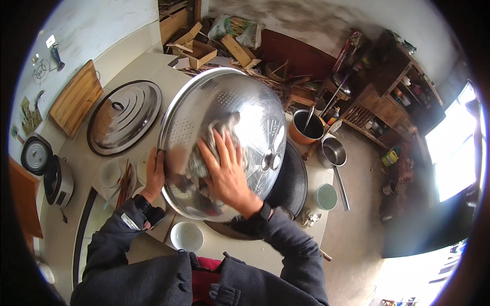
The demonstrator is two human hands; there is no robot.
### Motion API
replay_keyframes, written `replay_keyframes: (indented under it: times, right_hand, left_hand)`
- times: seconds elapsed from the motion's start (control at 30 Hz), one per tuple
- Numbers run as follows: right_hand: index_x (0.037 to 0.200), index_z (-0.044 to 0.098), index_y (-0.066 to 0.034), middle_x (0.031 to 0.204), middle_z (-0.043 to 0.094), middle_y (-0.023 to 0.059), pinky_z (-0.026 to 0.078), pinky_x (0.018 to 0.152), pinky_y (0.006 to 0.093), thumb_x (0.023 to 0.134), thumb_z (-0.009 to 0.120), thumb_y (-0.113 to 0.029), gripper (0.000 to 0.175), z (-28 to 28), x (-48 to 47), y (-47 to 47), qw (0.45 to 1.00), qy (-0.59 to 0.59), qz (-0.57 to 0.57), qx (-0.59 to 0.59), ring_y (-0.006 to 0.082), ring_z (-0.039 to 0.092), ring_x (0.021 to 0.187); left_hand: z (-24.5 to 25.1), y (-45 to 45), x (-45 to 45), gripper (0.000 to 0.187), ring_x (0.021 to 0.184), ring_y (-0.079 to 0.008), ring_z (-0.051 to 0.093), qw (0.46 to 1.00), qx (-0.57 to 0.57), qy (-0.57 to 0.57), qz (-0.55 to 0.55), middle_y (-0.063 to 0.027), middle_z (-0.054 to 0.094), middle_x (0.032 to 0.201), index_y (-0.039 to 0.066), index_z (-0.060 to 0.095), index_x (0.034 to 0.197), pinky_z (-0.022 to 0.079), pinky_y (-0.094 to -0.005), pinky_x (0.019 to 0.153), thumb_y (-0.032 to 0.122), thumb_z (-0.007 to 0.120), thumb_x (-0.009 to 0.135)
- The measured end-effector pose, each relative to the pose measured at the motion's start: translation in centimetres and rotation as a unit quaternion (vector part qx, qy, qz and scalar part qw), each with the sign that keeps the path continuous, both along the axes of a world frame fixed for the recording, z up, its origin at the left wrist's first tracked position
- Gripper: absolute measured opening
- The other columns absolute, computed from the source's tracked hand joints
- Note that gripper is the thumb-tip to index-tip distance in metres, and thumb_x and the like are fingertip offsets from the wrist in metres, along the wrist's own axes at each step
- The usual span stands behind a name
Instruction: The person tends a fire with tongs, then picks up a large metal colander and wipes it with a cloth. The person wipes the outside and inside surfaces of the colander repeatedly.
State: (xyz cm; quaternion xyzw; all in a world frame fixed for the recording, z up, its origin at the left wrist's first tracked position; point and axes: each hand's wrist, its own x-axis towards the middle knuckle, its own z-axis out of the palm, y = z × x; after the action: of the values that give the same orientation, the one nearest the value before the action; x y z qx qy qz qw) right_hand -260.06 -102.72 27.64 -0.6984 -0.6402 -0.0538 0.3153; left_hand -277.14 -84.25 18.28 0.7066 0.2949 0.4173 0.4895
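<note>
A large domed stainless-steel lid (258, 111) with a round knob is tilted up in front of me. My left hand (154, 178) grips its left rim. My right hand (227, 172) presses a crumpled grey cloth (197, 162) against the lid's shiny surface, fingers spread over it. Behind the lid is a dark wok (294, 183), partly hidden. A white bowl (187, 236) stands below the lid's lower edge, near my body. To the left of my left hand, bowls and a bundle of chopsticks (124, 187) sit together, partly covered by my arm.
A ringed metal lid (130, 122) and a wooden cutting board (76, 99) are at left, near an opened rice cooker (59, 181). On the right stand an orange pot (298, 134), a long-handled saucepan (332, 151) and a pale green bowl (326, 197). Firewood lies behind.
</note>
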Motion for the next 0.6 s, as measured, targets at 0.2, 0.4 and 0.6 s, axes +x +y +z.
replay_keyframes:
  times: [0.2, 0.4, 0.6]
  right_hand:
    - [0.145, 0.037, -0.0229, 0.154, 0.025, 0.0227, 0.016, 0.117, 0.0562, 0.087, 0.067, -0.028, 0.066, 3.8, 10.2, 6.9, 0.999, 0.017, -0.041, -0.008, 0.0405, 0.020, 0.144]
    - [0.151, 0.025, -0.0266, 0.155, 0.018, 0.0260, 0.030, 0.113, 0.0478, 0.097, 0.052, -0.028, 0.061, 1.1, 24.2, 9.3, 0.971, 0.222, -0.081, -0.044, 0.0434, 0.030, 0.138]
    - [0.150, 0.024, -0.0139, 0.153, 0.015, 0.0291, 0.021, 0.117, 0.0452, 0.097, 0.045, -0.021, 0.058, -10.4, 34.9, 4.8, 0.982, 0.071, -0.095, -0.145, 0.0452, 0.019, 0.142]
  left_hand:
    - [-0.5, 0.9, 0.6, 0.023, 0.073, -0.0103, 0.041, 0.997, 0.064, 0.015, 0.034, -0.0013, 0.049, 0.081, -0.001, 0.053, 0.109, 0.039, -0.0266, 0.067, 0.020, 0.045, 0.105]
    - [-0.2, 1.1, 0.8, 0.023, 0.079, -0.0102, 0.043, 0.995, 0.079, 0.035, 0.048, -0.0018, 0.049, 0.086, -0.001, 0.051, 0.108, 0.039, -0.0238, 0.070, 0.021, 0.046, 0.105]
    - [-0.1, 1.1, 1.5, 0.024, 0.080, -0.0104, 0.042, 0.992, 0.093, 0.042, 0.072, -0.0006, 0.049, 0.087, 0.001, 0.052, 0.106, 0.039, -0.0234, 0.073, 0.023, 0.046, 0.105]
